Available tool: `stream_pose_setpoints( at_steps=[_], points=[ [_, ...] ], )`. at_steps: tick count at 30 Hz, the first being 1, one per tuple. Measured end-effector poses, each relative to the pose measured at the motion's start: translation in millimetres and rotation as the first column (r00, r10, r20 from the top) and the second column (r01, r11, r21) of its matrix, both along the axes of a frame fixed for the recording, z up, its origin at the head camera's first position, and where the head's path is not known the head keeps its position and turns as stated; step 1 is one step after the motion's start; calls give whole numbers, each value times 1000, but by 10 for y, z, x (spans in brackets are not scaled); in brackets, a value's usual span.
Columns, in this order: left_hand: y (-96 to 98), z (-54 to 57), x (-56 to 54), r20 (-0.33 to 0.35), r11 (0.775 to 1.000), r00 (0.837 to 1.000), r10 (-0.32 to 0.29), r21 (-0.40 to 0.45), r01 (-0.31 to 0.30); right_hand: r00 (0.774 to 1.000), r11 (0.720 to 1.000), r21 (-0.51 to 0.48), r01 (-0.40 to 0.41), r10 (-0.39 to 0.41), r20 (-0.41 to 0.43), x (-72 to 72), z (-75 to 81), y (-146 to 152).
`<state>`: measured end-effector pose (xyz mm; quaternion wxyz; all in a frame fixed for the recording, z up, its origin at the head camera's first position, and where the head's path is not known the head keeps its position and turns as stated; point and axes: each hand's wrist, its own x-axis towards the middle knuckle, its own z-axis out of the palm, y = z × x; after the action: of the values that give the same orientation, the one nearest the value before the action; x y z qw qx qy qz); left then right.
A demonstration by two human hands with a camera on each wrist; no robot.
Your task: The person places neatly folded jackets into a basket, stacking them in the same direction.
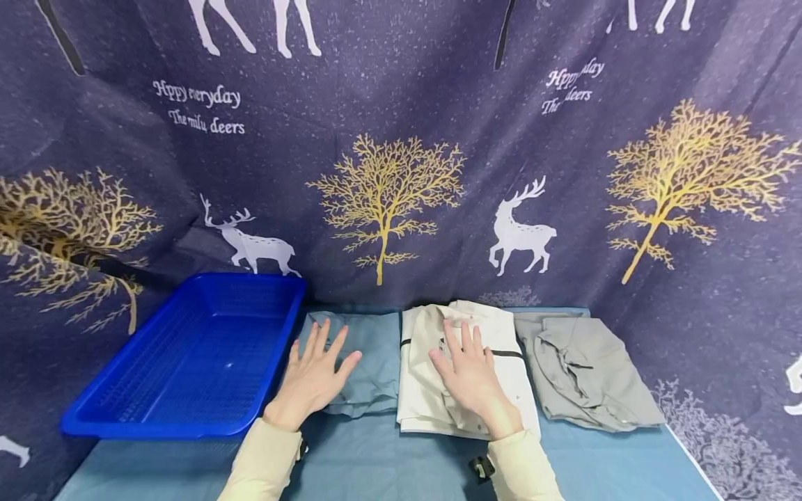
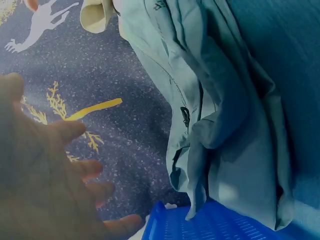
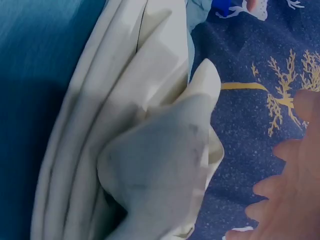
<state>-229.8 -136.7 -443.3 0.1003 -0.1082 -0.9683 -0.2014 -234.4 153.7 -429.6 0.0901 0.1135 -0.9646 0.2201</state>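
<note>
My left hand (image 1: 313, 376), fingers spread, is held over the left part of a folded blue-grey garment (image 1: 376, 362). In the left wrist view a gap shows between that hand and the garment (image 2: 240, 150), which has a small zip pull. My right hand (image 1: 470, 372), also with spread fingers, is above a folded cream garment (image 1: 420, 403) with a black strip across it. The right wrist view shows the cream garment's stacked folds (image 3: 95, 125), the fingers apart from them. Neither hand holds anything. To the right lies a folded grey garment (image 1: 589, 376).
A blue plastic basket (image 1: 276, 390) stands at the left, beside the blue-grey garment. The table has a blue cover (image 1: 388, 466). Behind it hangs a dark blue cloth (image 1: 407, 90) printed with deer and golden trees.
</note>
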Motion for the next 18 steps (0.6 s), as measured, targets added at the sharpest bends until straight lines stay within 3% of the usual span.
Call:
stream_pose_setpoints(
  at_steps=[12, 18],
  points=[
    [-70, -105, -70, 15, 1000, 1000, 17, -5, -17, 997, 988, -133, -79, 78, -17, -62, -55, -182],
    [-98, -148, -89, 33, 1000, 999, 27, 12, -28, 992, 979, -168, -116, 106, -65, -116, -34, -330]
  ],
)
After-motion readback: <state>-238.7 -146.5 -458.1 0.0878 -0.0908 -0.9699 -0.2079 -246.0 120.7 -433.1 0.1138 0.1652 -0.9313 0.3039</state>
